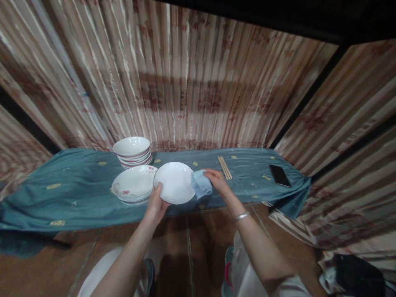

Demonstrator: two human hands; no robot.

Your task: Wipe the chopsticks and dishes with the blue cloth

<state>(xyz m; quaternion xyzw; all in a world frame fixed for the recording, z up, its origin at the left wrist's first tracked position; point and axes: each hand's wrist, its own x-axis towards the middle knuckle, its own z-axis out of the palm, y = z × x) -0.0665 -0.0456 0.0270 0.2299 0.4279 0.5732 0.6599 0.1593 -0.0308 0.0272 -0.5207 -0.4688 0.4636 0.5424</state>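
Note:
My left hand (158,203) grips a round white plate (175,183) by its lower left edge, thumb on top, and holds it above the front of the table. Pinched in my right hand (215,180) is a light blue cloth (201,184), which hangs against the plate's right rim. Just left of the held plate sits a stack of white plates with red flowers (133,181). Behind that stack stands a pile of white bowls (132,147) with reddish bands.
A blue-green cloth with yellow motifs covers the table (89,181). Several wooden chopsticks (225,168) lie right of centre, and a black phone (279,175) rests near the right end. Patterned curtains (192,90) hang behind; a dark bag (357,274) is on the floor at lower right.

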